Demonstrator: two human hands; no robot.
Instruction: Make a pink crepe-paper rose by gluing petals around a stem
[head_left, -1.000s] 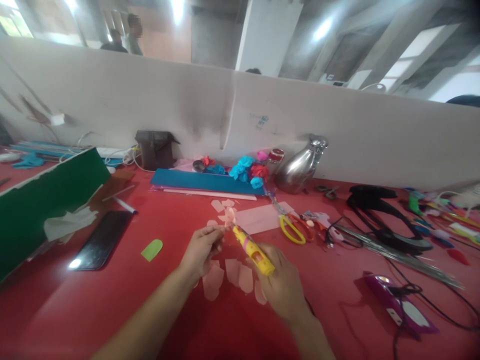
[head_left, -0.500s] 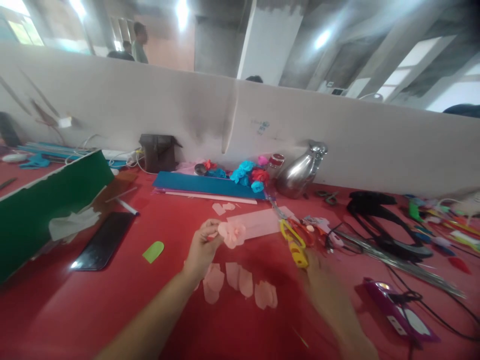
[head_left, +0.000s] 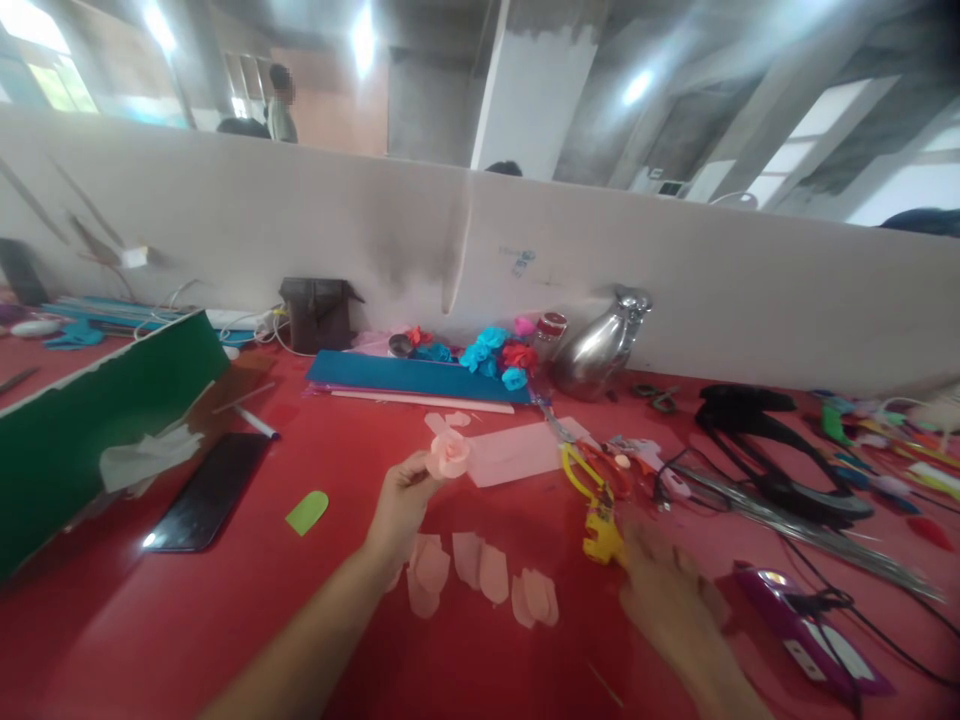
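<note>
My left hand pinches a small pink paper flower and holds it up above the red table. My right hand, smeared by motion, is low over the table to the right, its fingers next to a yellow glue tube that lies on the table. Several loose pink paper petals lie between my two hands. A pink paper sheet lies just beyond the flower.
Yellow-and-red scissors lie right of the pink sheet. A black phone and green board are at left. Blue and red paper flowers, a steel jug, cables and wire rods and a purple device crowd the right.
My right hand carried the yellow glue tube away from the flower, down to the right, and the tube now lies on the table. My left hand raised the flower slightly.
</note>
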